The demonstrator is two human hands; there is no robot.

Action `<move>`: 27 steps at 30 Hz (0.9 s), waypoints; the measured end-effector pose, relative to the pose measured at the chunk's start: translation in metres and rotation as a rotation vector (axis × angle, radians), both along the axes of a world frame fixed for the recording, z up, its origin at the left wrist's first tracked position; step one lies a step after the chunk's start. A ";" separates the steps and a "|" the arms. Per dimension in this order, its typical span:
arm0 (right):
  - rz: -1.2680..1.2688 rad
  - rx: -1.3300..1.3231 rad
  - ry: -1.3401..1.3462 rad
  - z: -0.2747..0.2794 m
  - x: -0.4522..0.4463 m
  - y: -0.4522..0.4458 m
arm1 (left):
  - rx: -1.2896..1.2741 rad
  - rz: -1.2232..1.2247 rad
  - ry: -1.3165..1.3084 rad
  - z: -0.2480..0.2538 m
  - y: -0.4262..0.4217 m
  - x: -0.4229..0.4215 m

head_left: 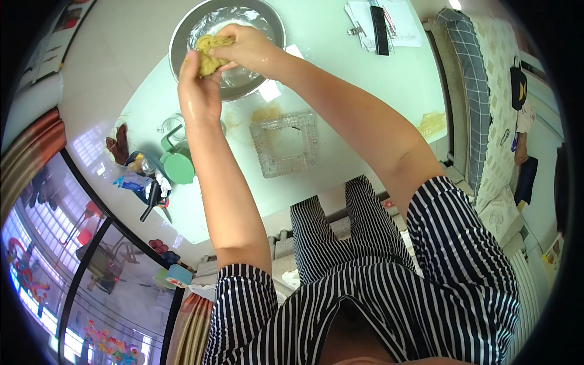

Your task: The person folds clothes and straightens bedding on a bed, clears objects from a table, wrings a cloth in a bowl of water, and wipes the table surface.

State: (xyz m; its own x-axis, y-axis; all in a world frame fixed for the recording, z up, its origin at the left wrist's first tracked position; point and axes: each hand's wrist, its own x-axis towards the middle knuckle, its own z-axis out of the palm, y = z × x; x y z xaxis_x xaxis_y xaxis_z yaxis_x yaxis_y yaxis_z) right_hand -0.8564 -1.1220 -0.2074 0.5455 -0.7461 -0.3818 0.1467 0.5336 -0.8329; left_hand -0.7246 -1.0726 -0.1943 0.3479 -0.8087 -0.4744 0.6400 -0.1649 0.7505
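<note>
Over a round metal basin [176,45] with water in it, both hands grip a crumpled yellow cloth [210,55]. My left hand [201,91] supports the cloth from the near left side, its thumb up along the edge. From the right, my right hand [246,50] closes its fingers on the upper part. The hands look wet, and some fingertips are hidden behind the cloth. Nearer to me, between the forearms, a square ridged glass ashtray [264,149] sits on the pale table.
Left of my left forearm are a green-lidded container [178,167], a glass jar [171,126] and a dark holder of small items [143,182]. Papers with a black bar [380,30] lie at the table's far right. A cushioned sofa [468,91] stands beyond the right edge.
</note>
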 end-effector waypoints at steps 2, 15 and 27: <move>-0.079 -0.334 0.450 0.017 -0.004 -0.004 | 0.104 -0.191 -0.262 0.031 0.021 -0.009; 0.187 0.550 -0.374 0.116 -0.080 0.057 | -0.161 -0.023 0.621 0.107 0.115 -0.019; 0.336 0.580 -0.007 0.111 -0.207 0.182 | 0.091 -0.118 0.454 0.096 0.242 -0.088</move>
